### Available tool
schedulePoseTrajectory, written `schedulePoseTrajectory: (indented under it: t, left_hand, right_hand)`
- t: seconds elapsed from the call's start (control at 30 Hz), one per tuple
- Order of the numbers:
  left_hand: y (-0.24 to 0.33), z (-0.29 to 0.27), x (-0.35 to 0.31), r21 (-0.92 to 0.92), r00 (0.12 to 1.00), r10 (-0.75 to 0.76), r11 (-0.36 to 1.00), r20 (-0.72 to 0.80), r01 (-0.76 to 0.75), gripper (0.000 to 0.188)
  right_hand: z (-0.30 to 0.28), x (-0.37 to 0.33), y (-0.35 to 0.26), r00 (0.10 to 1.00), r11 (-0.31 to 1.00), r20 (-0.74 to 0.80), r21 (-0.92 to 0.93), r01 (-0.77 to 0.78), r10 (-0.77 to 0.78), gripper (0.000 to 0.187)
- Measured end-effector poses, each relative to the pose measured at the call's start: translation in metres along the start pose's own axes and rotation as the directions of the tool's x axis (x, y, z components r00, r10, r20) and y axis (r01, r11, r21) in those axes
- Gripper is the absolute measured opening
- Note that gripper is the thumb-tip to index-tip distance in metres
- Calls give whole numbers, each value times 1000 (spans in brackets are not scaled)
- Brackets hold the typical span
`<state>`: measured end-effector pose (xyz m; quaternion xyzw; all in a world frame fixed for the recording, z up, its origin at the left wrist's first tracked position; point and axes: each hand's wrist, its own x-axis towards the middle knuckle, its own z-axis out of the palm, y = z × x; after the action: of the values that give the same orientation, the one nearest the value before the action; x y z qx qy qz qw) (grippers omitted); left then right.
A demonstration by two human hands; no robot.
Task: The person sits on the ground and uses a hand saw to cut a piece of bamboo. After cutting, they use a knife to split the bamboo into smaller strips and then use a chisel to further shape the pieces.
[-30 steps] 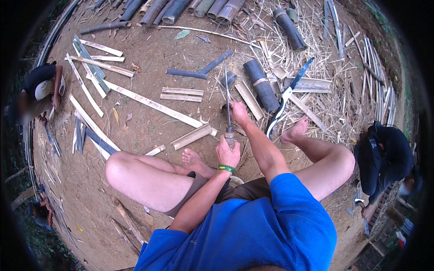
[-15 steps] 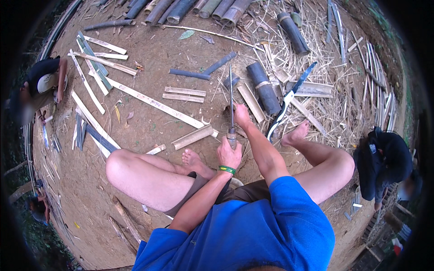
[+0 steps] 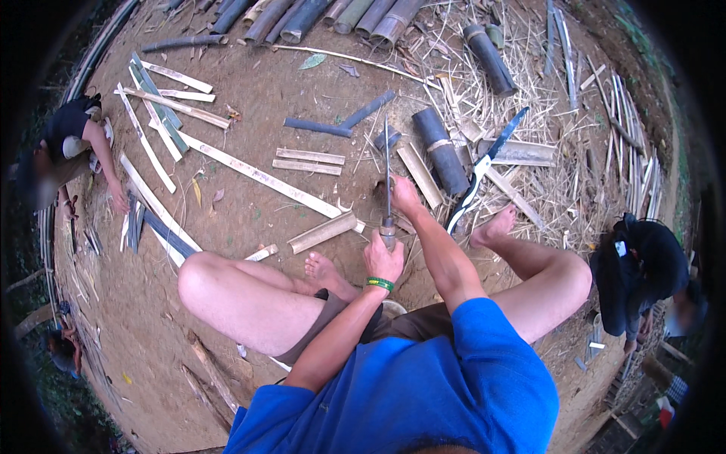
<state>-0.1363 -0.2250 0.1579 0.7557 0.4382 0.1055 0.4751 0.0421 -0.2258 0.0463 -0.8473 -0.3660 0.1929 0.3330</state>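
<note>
My left hand [image 3: 384,257], with a green band at its wrist, is closed around the wooden handle [image 3: 388,233] of a long knife. The knife's narrow blade [image 3: 388,155] points straight away from me, edge-on. Just past the handle, my right hand [image 3: 405,194] is closed beside the blade. A dark brown piece [image 3: 380,194] shows on the blade's left, against the right fingers; its kind is unclear and partly hidden. Close by on the left lies a split bamboo half [image 3: 324,231]. To the right, a curved saw [image 3: 478,178] with a black and white handle rests on the ground.
Thick bamboo sections [image 3: 441,151] and split pieces lie ahead, among straw-like shavings [image 3: 529,98]. Pale strips [image 3: 257,175] spread to the left. More bamboo tubes [image 3: 302,21] line the far side. One person [image 3: 72,147] crouches at left, another [image 3: 643,272] at right.
The person at left has stretched an arm down toward the dark strips. My hands and the knife stay almost where they were.
</note>
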Motion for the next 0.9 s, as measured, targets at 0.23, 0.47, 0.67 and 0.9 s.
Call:
schedulePoseTrajectory:
  t: [0.23, 0.47, 0.67, 0.9]
  left_hand:
    - [-4, -2, 1, -18, 999, -32, 999, -20, 31, 30]
    - [-6, 0, 2, 24, 999, 35, 999, -21, -35, 30]
    - [-13, -8, 2, 29, 1000, 13, 1000, -20, -12, 31]
    - [-5, 3, -2, 20, 1000, -17, 1000, 3, 17, 34]
  right_hand:
    - [-58, -3, 38, 912, 824, -369, -451, -342, 177, 79]
    - [-105, 18, 82, 810, 693, -210, -429, -579, 547, 113]
    - [-188, 45, -15, 963, 960, -253, -234, -152, 91, 94]
    - [-244, -24, -112, 949, 950, -178, -224, 218, -259, 100]
